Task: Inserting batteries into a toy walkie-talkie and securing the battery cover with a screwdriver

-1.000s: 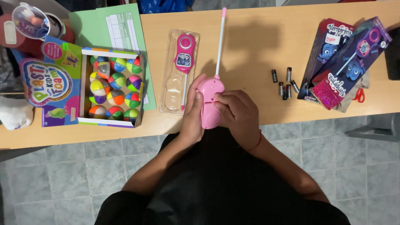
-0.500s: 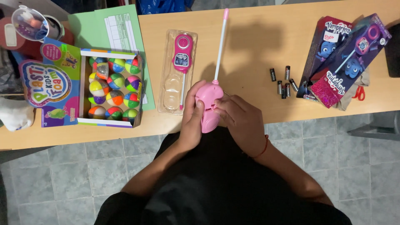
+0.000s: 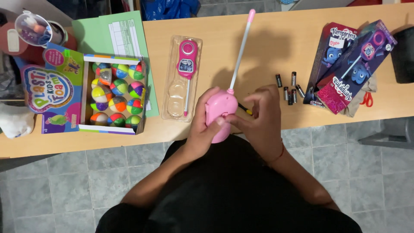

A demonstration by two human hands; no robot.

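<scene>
Below your head camera, your left hand (image 3: 202, 125) wraps its fingers (image 3: 206, 100) shut around a smooth pink plastic toy handset (image 3: 220, 113) with a long thin antenna. Your right hand (image 3: 258, 118) pinches at the handset's rounded back, fingertips curled. Beyond those fingers lie small cylindrical batteries (image 3: 290, 89) on the wooden bench (image 3: 276, 39). Left of your fingers sits a clear blister tray (image 3: 177, 77) and a cardboard box of multicoloured foam balls (image 3: 115, 97).

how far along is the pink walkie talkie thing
Done: one pink toy handset is out of its clear plastic tray. In hand: left hand grips it, right hand works at its back. Left: loose batteries lie on the table; the second handset sits in the tray.
</scene>
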